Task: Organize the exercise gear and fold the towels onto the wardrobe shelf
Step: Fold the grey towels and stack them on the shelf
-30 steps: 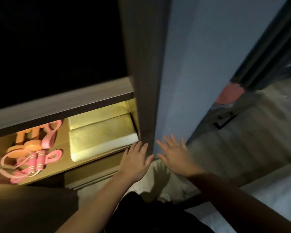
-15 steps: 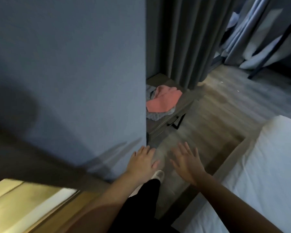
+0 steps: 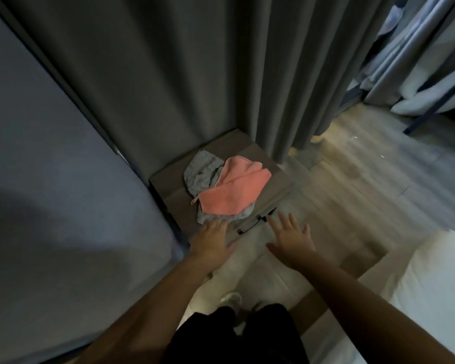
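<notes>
A pink towel lies crumpled on top of a grey towel on a low wooden bedside table. My left hand reaches forward with straight fingers, its fingertips at the grey towel's near edge. My right hand is spread flat in the air just right of the table's front corner, holding nothing. The wardrobe shelf and the exercise gear are out of view.
A blue-grey wardrobe side panel fills the left. Dark curtains hang behind the table. A white bed sits at the lower right, with wood floor between. My legs and shoes are below.
My view has swung right from the lit wardrobe shelf, past its side panel, to the bedside table. Both hands have come forward towards the towels, still holding nothing.
</notes>
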